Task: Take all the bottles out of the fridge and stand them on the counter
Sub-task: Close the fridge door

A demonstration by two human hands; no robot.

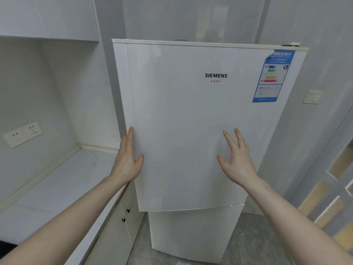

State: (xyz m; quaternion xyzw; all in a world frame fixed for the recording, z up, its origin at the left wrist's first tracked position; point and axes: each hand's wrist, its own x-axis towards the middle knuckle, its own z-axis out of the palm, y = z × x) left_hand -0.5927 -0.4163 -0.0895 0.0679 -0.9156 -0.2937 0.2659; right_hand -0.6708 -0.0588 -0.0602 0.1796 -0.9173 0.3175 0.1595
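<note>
From the head camera, a white fridge [191, 121] stands in a corner between a counter [63, 188] on the left and a grey wall on the right. Its upper door [181, 104] is closed, or very nearly so, and carries the printed name SIEMENS and a blue energy label [271, 77] near the top right corner. A lower door [191, 236] sits beneath it, also closed. No bottles can be seen, since the inside of the fridge is hidden behind the doors.

The left hand [128, 161] is at the left edge of the upper door, about halfway down. Its fingers are straight and close together, pointing up along the door edge, with the thumb lying against the door front. It grips nothing; whether the fingertips hook behind the edge cannot be told.

The right hand [236, 159] is in front of the door panel, right of centre, at about the same height. Its fingers are spread and nearly straight, the thumb held out to the left. It holds nothing, and whether the palm touches the door cannot be told.

The counter is pale and runs toward the fridge's left side. 2 wall sockets [23, 133] sit on the tiled wall above it, and cupboard doors with 2 dark knobs [126, 215] are below its front edge. A light switch [313, 96] is on the wall right of the fridge.
</note>
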